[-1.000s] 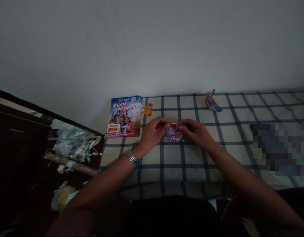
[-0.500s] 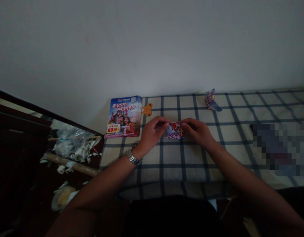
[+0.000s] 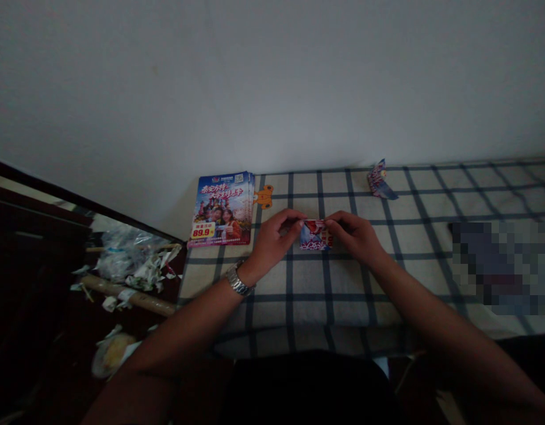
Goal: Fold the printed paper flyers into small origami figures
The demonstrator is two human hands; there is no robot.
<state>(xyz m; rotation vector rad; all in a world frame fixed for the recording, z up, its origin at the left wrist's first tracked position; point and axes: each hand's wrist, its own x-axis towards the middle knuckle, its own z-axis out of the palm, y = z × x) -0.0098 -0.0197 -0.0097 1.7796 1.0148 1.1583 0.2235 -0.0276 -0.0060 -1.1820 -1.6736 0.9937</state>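
Note:
A small folded flyer (image 3: 315, 236), printed in blue, pink and red, lies at the middle of the checked cloth (image 3: 343, 277). My left hand (image 3: 276, 236), with a metal watch on the wrist, pinches its upper left corner between thumb and fingers. At the upper right corner, my right hand (image 3: 354, 235) grips the same paper with thumb and forefinger. Left of my hands sits a stack of flyers (image 3: 222, 209) with people pictured on top and "89.9" in a yellow box. Farther back, near the wall, stands a folded paper shape (image 3: 381, 182) made of similar print.
An orange bear-shaped cutout (image 3: 264, 196) touches the stack's right side. At the right lies a dark, pixelated object (image 3: 498, 265). Below the cloth's left edge are clear plastic bags (image 3: 115, 254), paper scraps and a cardboard tube (image 3: 131, 296). A white wall (image 3: 299, 88) closes off the back.
Both hands keep their pinch on the folded flyer, which has shifted very slightly to the right. Everything else stays where it was.

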